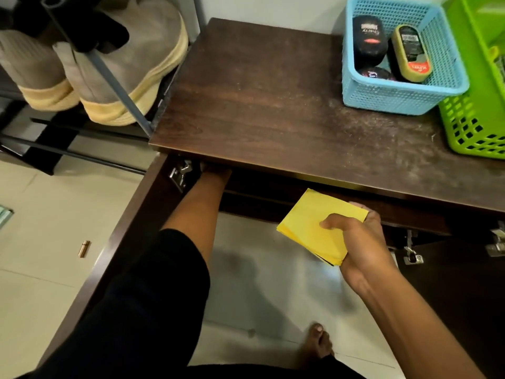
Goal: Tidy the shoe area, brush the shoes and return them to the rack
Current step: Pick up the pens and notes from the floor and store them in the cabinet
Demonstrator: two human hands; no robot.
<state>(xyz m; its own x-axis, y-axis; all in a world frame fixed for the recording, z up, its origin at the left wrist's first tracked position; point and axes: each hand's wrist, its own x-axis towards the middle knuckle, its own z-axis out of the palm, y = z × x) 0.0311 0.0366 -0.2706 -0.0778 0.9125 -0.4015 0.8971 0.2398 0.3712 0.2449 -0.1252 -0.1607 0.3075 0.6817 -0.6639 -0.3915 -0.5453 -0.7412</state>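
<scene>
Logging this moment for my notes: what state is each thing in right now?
Cabinet door: swung open.
Yellow cloth: folded, gripped in the right hand.
Left hand: reaching in under the cabinet top, fingers hidden.
Blue basket: upright on the cabinet top, holding polish containers.
Grey shoes: side by side on the rack.

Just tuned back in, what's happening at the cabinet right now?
A person stands at the open dark wood cabinet. The right hand grips a folded yellow cloth in front of the opening. The left arm reaches in under the top, with the left hand out of sight. A blue basket of polish items sits on top. Grey shoes stand on the rack at the left.
</scene>
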